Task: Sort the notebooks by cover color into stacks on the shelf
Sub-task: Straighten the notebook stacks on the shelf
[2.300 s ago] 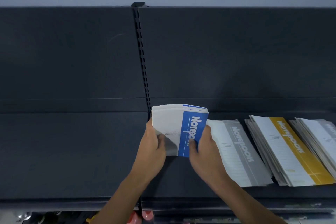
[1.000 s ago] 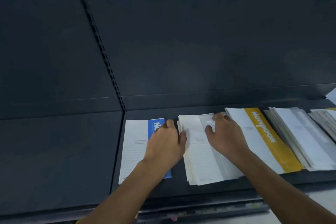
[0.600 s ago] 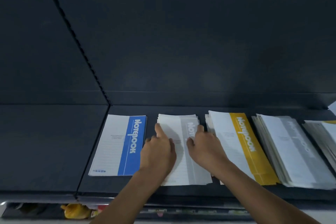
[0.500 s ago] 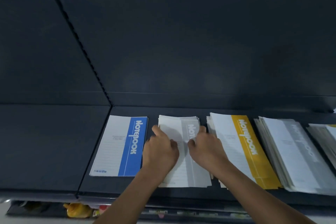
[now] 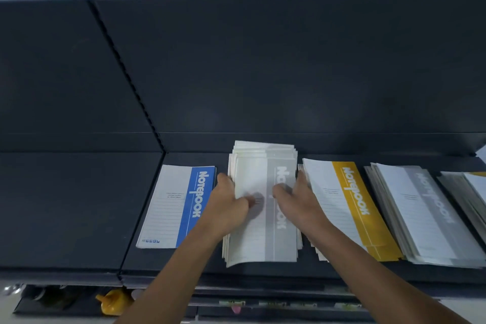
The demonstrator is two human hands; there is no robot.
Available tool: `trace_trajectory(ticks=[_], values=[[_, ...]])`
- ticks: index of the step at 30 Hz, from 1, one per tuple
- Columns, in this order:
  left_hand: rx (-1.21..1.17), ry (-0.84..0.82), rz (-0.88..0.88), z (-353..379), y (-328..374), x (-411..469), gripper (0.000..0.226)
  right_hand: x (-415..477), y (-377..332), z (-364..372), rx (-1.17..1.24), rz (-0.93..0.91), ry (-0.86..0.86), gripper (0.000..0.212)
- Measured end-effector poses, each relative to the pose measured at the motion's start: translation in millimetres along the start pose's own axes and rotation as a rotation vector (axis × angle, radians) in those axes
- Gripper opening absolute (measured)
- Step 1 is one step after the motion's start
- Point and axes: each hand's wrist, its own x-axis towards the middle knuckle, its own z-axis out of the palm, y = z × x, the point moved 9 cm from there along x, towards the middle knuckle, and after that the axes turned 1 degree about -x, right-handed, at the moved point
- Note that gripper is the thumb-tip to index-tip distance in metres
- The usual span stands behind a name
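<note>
Left hand [image 5: 228,208] & right hand [image 5: 297,202] clamp the grey stack [image 5: 263,242] by its sides, thumbs on top, on the shelf [image 5: 79,205] btwn blue notebook [image 5: 178,208] & yellow stack [image 5: 349,208]. Edges ragged, possibly half-lifted; a loose squeeze could spill copies into the neighbours.

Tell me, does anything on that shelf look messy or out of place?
The grey stack held between the left hand and right hand is untidy: its notebooks are fanned at the far end, unlike the neat blue notebook beside it.

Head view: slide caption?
Left hand and right hand grip the gray notebook stack on the shelf, between a blue notebook and a yellow notebook stack.
</note>
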Motion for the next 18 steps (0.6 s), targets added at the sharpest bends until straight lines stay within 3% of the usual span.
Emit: trace_trajectory(ticks=[2, 7, 12, 18], values=[[-0.062, 0.061, 0.131, -12, 10, -10, 0.042, -6, -13, -7, 0.116, -0.085, 0.039, 0.044], [-0.223, 0.120, 0.362, -27, 32, -24, 0.064, -40, -55, -23, 0.093, -0.423, 0.271, 0.055], [-0.190, 0.040, 0.407, -23, 29, -28, 0.080, -52, -41, -20, 0.057, -0.403, 0.336, 0.040], [-0.308, -0.067, 0.337, -21, 13, -27, 0.080, -56, -35, -13, 0.170, -0.382, 0.276, 0.059]])
